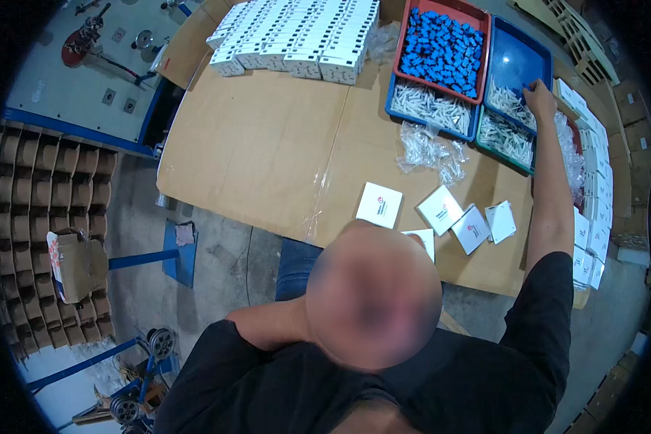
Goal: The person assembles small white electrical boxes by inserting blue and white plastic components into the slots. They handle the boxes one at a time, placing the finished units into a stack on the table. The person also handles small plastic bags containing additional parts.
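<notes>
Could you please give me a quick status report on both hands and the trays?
Right hand reaching into blue tray, at the small white parts; grip unclear. Left hand out of view. Loose clear bags beside the trays, not blocking.

A grey concrete floor (224,267) was seen beneath a worktable (267,152) covered with brown cardboard sheeting. To the left, stacked brown cardboard trays (43,188) were ranged beside a blue-framed bench with a pale grey top (87,72), and blue metal bars (141,259) were laid across the floor. Wooden pallets (579,36) were visible at the upper right under even, cool light.
</notes>
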`<move>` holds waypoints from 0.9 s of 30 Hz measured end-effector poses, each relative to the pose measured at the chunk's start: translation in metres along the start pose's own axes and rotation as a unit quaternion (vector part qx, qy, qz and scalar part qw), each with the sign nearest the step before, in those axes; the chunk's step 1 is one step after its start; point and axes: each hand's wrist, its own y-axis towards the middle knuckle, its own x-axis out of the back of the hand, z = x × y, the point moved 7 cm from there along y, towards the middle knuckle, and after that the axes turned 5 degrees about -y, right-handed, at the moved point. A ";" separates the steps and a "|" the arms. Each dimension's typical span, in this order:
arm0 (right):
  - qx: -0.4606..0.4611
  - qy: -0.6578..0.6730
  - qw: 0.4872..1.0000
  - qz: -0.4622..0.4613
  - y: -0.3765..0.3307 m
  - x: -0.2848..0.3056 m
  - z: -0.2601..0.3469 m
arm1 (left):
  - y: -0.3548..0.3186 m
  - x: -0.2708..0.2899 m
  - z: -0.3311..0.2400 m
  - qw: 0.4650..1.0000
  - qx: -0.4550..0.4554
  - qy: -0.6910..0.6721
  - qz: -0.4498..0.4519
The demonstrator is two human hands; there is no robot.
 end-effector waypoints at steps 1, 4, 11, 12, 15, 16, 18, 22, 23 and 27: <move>0.007 0.015 1.000 -0.025 0.007 0.010 0.002 | -0.007 0.021 0.007 0.995 0.037 0.092 0.007; 0.132 0.116 0.976 0.126 0.040 0.015 0.032 | -0.028 0.065 0.045 0.927 0.172 0.326 0.077; 0.131 0.498 0.855 -0.069 0.032 0.113 0.121 | -0.100 0.131 0.112 0.746 0.359 0.529 0.188; 0.129 0.533 0.831 -0.090 0.025 0.118 0.122 | -0.106 0.141 0.116 0.728 0.380 0.535 0.200; 0.282 0.380 0.880 -0.021 -0.032 0.106 0.112 | -0.110 0.153 0.115 0.711 0.349 0.570 0.216; 0.239 0.348 0.906 0.040 -0.065 0.096 0.105 | -0.110 0.157 0.112 0.710 0.351 0.576 0.203; 0.240 0.243 0.936 0.086 -0.156 0.107 0.102 | -0.113 0.164 0.106 0.717 0.349 0.578 0.172; 0.167 0.164 0.961 0.145 -0.296 0.069 0.005 | -0.109 0.162 0.110 0.709 0.353 0.581 0.187; 0.117 0.183 0.958 0.189 -0.321 0.065 -0.002 | -0.112 0.167 0.115 0.718 0.349 0.573 0.186; 0.035 0.269 0.936 0.225 -0.374 0.046 -0.022 | -0.113 0.156 0.128 0.713 0.338 0.571 0.226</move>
